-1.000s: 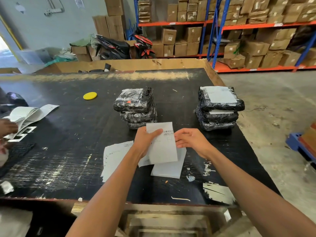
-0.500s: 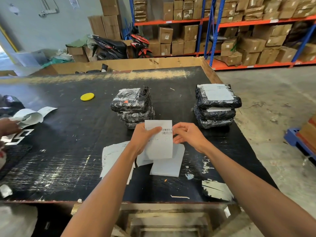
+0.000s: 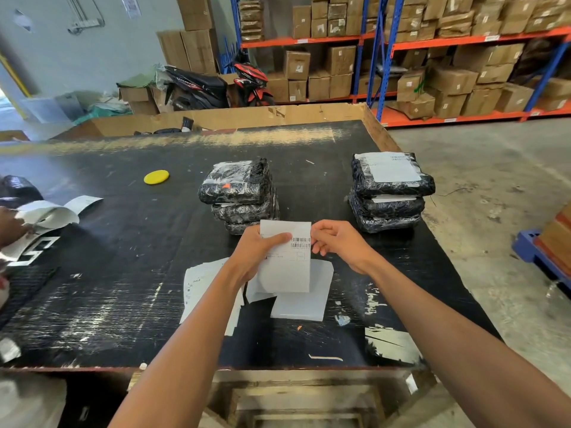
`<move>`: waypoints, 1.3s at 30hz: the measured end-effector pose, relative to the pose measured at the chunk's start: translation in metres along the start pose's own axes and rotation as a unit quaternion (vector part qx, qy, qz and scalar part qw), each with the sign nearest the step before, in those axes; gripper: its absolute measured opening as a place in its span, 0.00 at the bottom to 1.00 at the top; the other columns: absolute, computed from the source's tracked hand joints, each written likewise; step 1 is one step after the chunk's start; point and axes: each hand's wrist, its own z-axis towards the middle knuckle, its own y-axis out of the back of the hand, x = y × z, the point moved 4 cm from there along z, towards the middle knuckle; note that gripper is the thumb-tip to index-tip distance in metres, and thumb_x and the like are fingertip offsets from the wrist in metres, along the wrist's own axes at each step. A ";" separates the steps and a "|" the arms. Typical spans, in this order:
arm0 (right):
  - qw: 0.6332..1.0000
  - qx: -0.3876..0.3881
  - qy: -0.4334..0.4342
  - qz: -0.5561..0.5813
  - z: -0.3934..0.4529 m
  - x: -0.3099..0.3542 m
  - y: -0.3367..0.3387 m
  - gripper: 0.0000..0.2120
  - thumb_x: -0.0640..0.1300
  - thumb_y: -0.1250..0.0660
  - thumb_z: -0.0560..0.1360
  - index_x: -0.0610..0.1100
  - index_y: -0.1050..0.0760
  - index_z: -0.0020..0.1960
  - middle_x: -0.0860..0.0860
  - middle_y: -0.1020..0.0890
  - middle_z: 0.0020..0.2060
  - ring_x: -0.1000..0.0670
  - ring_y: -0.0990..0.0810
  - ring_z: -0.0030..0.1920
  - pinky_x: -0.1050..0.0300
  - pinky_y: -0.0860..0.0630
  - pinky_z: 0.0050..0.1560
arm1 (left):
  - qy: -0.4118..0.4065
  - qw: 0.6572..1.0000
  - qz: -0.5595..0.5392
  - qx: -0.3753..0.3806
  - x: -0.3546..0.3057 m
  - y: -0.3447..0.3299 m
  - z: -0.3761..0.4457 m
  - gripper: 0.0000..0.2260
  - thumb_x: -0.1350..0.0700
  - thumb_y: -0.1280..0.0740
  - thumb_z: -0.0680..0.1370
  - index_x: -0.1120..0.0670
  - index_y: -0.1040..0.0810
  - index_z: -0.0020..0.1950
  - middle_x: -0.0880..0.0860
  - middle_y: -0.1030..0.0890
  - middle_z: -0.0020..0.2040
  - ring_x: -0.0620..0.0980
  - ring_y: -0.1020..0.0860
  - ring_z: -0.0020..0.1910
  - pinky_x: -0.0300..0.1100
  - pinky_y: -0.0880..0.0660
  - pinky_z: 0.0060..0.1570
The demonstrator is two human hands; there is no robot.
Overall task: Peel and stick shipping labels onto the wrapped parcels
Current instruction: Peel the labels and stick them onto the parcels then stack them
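Observation:
My left hand (image 3: 258,253) grips a white shipping label (image 3: 285,267) with a barcode, held upright above the black table (image 3: 123,273). My right hand (image 3: 338,242) pinches the label's upper right edge. Behind the label stands a stack of black wrapped parcels (image 3: 239,194) whose top shows no label. To the right is a second stack of parcels (image 3: 389,189) with a white label on top. Loose label sheets (image 3: 304,304) lie on the table under my hands.
A yellow disc (image 3: 156,177) lies at the far left of the table. Another person's hand (image 3: 10,225) with curled label strips (image 3: 52,213) is at the left edge. Shelving with cardboard boxes (image 3: 448,78) and a motorbike (image 3: 197,88) stand behind. The table's right edge drops to concrete floor.
Both hands have lifted the label slightly and turned it more upright. My right hand's fingers have closed onto its upper right edge.

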 end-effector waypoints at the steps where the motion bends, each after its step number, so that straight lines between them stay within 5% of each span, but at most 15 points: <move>1: 1.000 0.011 -0.007 0.020 0.000 0.001 -0.001 0.06 0.36 0.34 0.81 0.35 0.20 0.51 0.47 0.18 0.37 0.54 0.21 0.34 0.65 0.25 0.35 | 0.007 1.000 -0.019 0.009 0.000 0.000 -0.001 0.12 0.63 0.25 0.73 0.62 0.17 0.55 0.60 0.14 0.51 0.59 0.15 0.50 0.54 0.19 0.53; 9: 0.994 0.047 -0.016 0.099 0.001 0.010 -0.010 0.08 0.33 0.38 0.81 0.38 0.21 0.47 0.49 0.21 0.34 0.55 0.27 0.33 0.63 0.31 0.36 | 0.027 0.996 -0.078 0.037 -0.004 -0.005 -0.004 0.16 0.64 0.26 0.74 0.61 0.20 0.62 0.63 0.16 0.56 0.59 0.18 0.52 0.49 0.18 0.49; 13: 0.998 -0.011 0.007 0.055 0.007 0.014 -0.010 0.10 0.33 0.38 0.80 0.40 0.22 0.44 0.51 0.21 0.32 0.54 0.27 0.32 0.65 0.31 0.33 | -0.100 0.980 0.143 -0.092 -0.019 -0.009 0.001 0.32 0.59 0.21 0.70 0.50 0.31 0.71 0.53 0.23 0.57 0.48 0.24 0.53 0.39 0.25 0.52; 16: 0.999 -0.030 0.035 0.023 0.011 0.019 -0.011 0.11 0.32 0.38 0.80 0.42 0.22 0.42 0.52 0.20 0.31 0.56 0.26 0.31 0.67 0.30 0.32 | -0.232 0.933 0.229 -0.153 -0.042 -0.015 -0.003 0.19 0.59 0.23 0.71 0.53 0.22 0.59 0.53 0.22 0.51 0.46 0.25 0.48 0.42 0.26 0.50; 20: 0.995 -0.034 0.083 -0.038 0.014 0.030 -0.013 0.11 0.37 0.36 0.81 0.46 0.20 0.43 0.54 0.18 0.32 0.57 0.25 0.32 0.66 0.29 0.34 | -0.231 0.944 0.225 -0.072 -0.061 -0.028 -0.003 0.05 0.55 0.25 0.74 0.54 0.17 0.47 0.51 0.15 0.42 0.46 0.18 0.42 0.42 0.20 0.47; 23: 0.992 -0.036 0.102 -0.057 0.015 0.035 -0.013 0.08 0.40 0.35 0.82 0.48 0.19 0.46 0.54 0.17 0.33 0.57 0.24 0.34 0.65 0.28 0.35 | -0.211 0.954 0.207 -0.060 -0.065 -0.028 0.000 0.04 0.54 0.25 0.74 0.54 0.16 0.45 0.52 0.14 0.40 0.52 0.16 0.43 0.49 0.18 0.50; 30: 0.986 -0.074 0.105 -0.103 0.019 0.038 -0.010 0.09 0.38 0.34 0.78 0.49 0.20 0.42 0.54 0.16 0.34 0.56 0.22 0.35 0.59 0.26 0.39 | -0.178 0.976 0.099 -0.075 -0.066 -0.031 -0.003 0.04 0.61 0.29 0.77 0.59 0.15 0.47 0.58 0.14 0.42 0.53 0.15 0.41 0.43 0.17 0.46; 35: 0.990 -0.119 0.066 -0.031 0.022 0.028 -0.008 0.10 0.38 0.36 0.80 0.45 0.22 0.42 0.52 0.18 0.34 0.56 0.24 0.35 0.60 0.27 0.41 | -0.066 0.981 -0.156 -0.098 -0.055 -0.032 -0.003 0.04 0.65 0.32 0.78 0.60 0.18 0.46 0.60 0.15 0.43 0.54 0.16 0.44 0.43 0.18 0.47; 39: 0.991 -0.117 0.051 0.046 0.021 0.027 -0.012 0.06 0.44 0.35 0.82 0.44 0.20 0.53 0.47 0.15 0.45 0.54 0.18 0.41 0.61 0.21 0.45 | -0.075 0.978 -0.169 -0.100 -0.051 -0.032 -0.004 0.05 0.65 0.32 0.79 0.59 0.17 0.45 0.58 0.15 0.44 0.53 0.15 0.45 0.43 0.18 0.48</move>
